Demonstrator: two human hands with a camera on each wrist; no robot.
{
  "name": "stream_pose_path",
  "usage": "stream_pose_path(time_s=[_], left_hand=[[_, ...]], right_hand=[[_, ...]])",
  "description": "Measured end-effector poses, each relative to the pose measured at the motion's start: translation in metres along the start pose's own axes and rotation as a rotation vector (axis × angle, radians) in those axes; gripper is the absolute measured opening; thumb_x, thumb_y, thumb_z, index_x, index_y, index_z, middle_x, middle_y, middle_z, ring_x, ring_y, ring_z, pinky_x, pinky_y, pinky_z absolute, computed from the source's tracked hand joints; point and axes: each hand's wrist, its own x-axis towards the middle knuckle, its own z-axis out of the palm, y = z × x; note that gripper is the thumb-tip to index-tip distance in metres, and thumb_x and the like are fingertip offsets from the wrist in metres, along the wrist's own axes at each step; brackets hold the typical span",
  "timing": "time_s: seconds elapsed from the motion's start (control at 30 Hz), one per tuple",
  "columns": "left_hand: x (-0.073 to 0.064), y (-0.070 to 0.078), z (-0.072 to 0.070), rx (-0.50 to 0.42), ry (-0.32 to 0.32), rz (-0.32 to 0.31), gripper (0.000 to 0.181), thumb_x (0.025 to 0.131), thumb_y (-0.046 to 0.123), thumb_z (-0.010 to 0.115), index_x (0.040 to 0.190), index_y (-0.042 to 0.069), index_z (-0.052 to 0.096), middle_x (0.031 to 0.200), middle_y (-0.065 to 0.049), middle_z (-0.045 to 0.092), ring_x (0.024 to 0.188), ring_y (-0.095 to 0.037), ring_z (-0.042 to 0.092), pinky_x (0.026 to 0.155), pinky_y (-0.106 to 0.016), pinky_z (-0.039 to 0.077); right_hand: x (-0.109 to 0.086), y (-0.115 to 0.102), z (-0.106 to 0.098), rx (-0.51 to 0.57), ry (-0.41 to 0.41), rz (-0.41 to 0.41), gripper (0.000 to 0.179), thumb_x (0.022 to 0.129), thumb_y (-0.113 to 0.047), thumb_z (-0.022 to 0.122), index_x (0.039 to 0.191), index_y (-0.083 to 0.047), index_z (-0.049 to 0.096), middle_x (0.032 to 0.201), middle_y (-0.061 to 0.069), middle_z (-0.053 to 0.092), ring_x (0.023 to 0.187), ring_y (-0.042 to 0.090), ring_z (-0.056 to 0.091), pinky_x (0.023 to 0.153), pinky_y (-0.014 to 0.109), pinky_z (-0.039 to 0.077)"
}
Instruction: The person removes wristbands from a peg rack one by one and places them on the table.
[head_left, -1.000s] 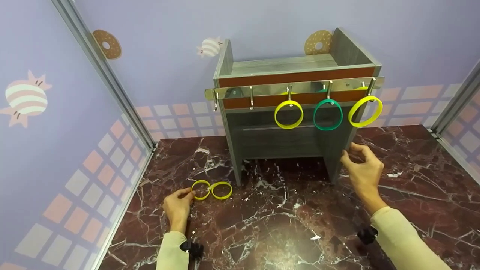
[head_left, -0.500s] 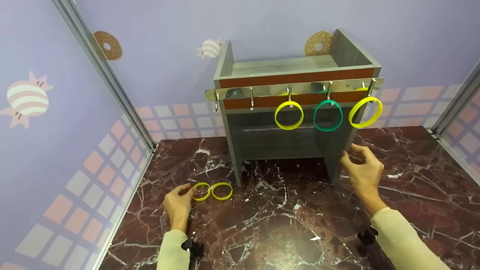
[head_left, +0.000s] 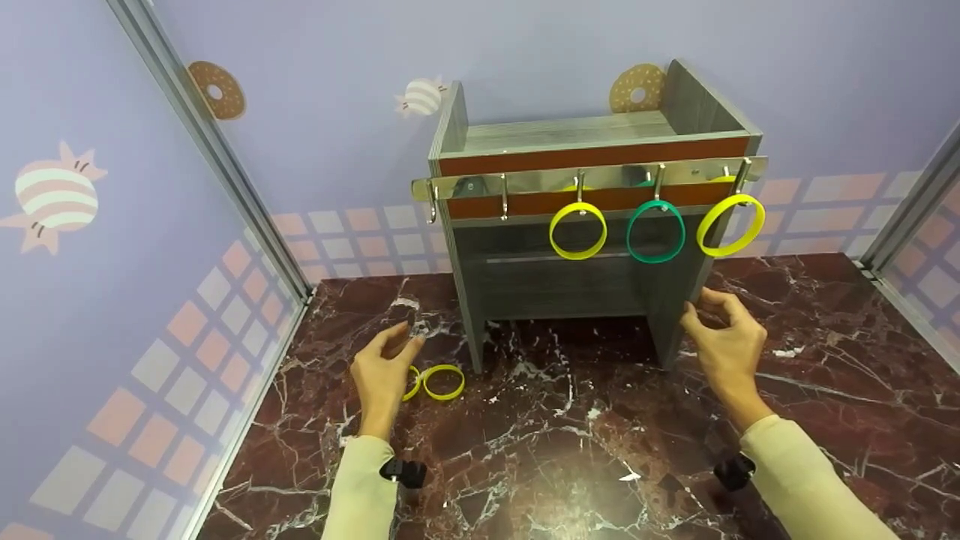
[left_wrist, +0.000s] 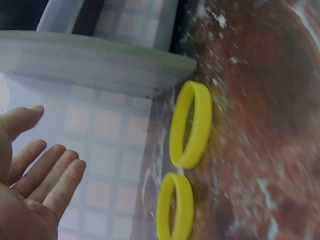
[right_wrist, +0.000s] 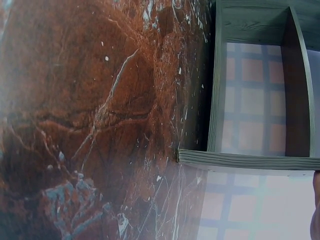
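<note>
My left hand (head_left: 382, 367) hovers over the table at the left, fingers loosely extended and holding nothing, as the left wrist view also shows. Beneath and beside it lie two yellow silicone wristbands; the right one (head_left: 444, 382) is in full view, the left one (head_left: 412, 384) partly covered by the hand. My right hand (head_left: 726, 345) grips the front edge of the right side panel of a grey wooden shelf (head_left: 570, 289) between thumb and fingers. From the metal hook rail (head_left: 600, 178) hang a yellow wristband (head_left: 553, 232), a green one (head_left: 630, 232) and another yellow one (head_left: 759, 225).
Two hooks at the rail's left, the outer hook (head_left: 431, 202) and the inner hook (head_left: 504, 199), bear nothing. The shelf stands on a dark red marbled table (head_left: 525, 465). Lilac patterned walls (head_left: 315, 150) enclose the back and sides. Small white scraps dot the tabletop.
My left hand has let go of or moved off the left wristband, rising forward and to the right, its fingers spread. Both loose wristbands stay on the table. The right hand keeps still.
</note>
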Motion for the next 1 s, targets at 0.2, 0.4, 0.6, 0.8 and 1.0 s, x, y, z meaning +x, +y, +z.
stream_pose_path(time_s=[0.2, 0.4, 0.6, 0.8, 1.0], left_hand=[[0.003, 0.014, 0.014, -0.143, -0.020, 0.052, 0.035, 0.088, 0.014, 0.089, 0.120, 0.004, 0.079, 0.118, -0.015, 0.077, 0.106, -0.035, 0.076, 0.085, -0.023, 0.061], [0.006, 0.028, 0.031, -0.199, -0.023, 0.081, 0.034, 0.087, 0.005, 0.088, 0.119, -0.001, 0.078, 0.117, -0.016, 0.077, 0.104, -0.035, 0.076, 0.084, -0.024, 0.062], [0.007, 0.040, 0.044, -0.180, -0.037, 0.098, 0.035, 0.087, 0.003, 0.087, 0.120, -0.002, 0.077, 0.115, -0.018, 0.077, 0.100, -0.037, 0.077, 0.077, -0.020, 0.061], [0.008, 0.043, 0.051, -0.170, -0.068, 0.150, 0.035, 0.087, 0.016, 0.090, 0.118, 0.004, 0.080, 0.108, -0.012, 0.080, 0.092, -0.027, 0.078, 0.069, -0.018, 0.059], [0.008, 0.043, 0.057, -0.153, -0.074, 0.174, 0.033, 0.087, 0.021, 0.091, 0.115, 0.007, 0.081, 0.103, -0.006, 0.080, 0.087, -0.021, 0.077, 0.070, -0.022, 0.060]], right_hand=[[0.000, -0.001, 0.000, -0.004, -0.008, -0.002, 0.024, 0.085, 0.013, 0.079, 0.109, 0.009, 0.077, 0.098, 0.020, 0.077, 0.081, -0.006, 0.069, 0.069, 0.012, 0.057], [-0.004, -0.029, -0.001, 0.021, -0.012, -0.024, 0.022, 0.086, 0.017, 0.074, 0.107, 0.016, 0.073, 0.097, 0.027, 0.075, 0.082, -0.005, 0.070, 0.068, 0.010, 0.056], [-0.006, -0.043, -0.002, 0.043, -0.011, -0.038, 0.021, 0.085, 0.017, 0.073, 0.106, 0.018, 0.072, 0.096, 0.028, 0.074, 0.081, -0.004, 0.070, 0.071, 0.010, 0.056], [-0.006, -0.043, -0.002, 0.042, -0.012, -0.041, 0.021, 0.085, 0.018, 0.073, 0.106, 0.018, 0.072, 0.096, 0.028, 0.074, 0.081, -0.003, 0.070, 0.070, 0.011, 0.057], [-0.003, -0.021, 0.000, 0.032, -0.006, -0.016, 0.023, 0.085, 0.017, 0.076, 0.107, 0.015, 0.074, 0.097, 0.025, 0.075, 0.080, -0.003, 0.070, 0.070, 0.012, 0.057]])
